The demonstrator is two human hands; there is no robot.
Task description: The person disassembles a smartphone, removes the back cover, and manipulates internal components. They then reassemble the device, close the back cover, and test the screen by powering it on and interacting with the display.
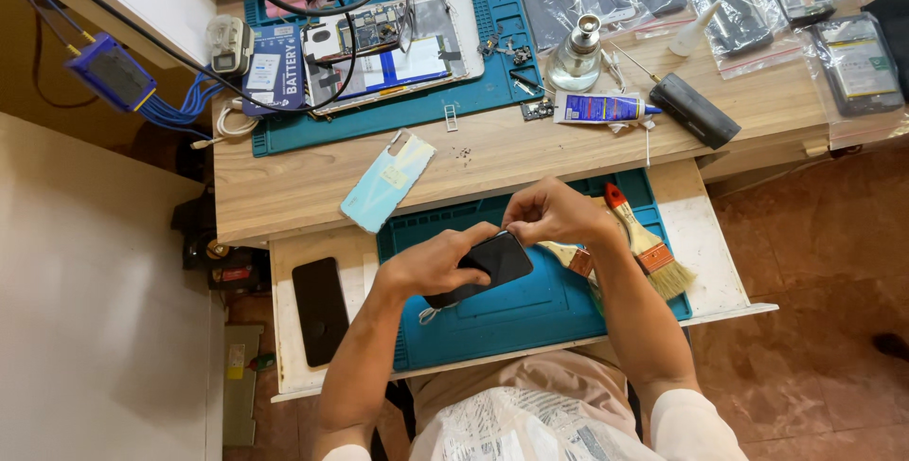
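Note:
My left hand (431,262) grips a black smartphone (492,262) from below, holding it tilted over a teal work mat (530,314) on a pull-out shelf. My right hand (549,213) pinches the phone's upper corner with its fingertips. A light blue phone back cover (388,182) lies on the wooden desk just above my hands. Two paintbrushes rest on the mat beside my right wrist, one with a red handle (644,243).
A second black phone (320,310) lies on the shelf at left. On the desk sit a larger teal mat (379,115) with an opened phone, a glass bottle (575,59), a glue tube (606,108), a black tool (694,111) and several bagged phones (729,7).

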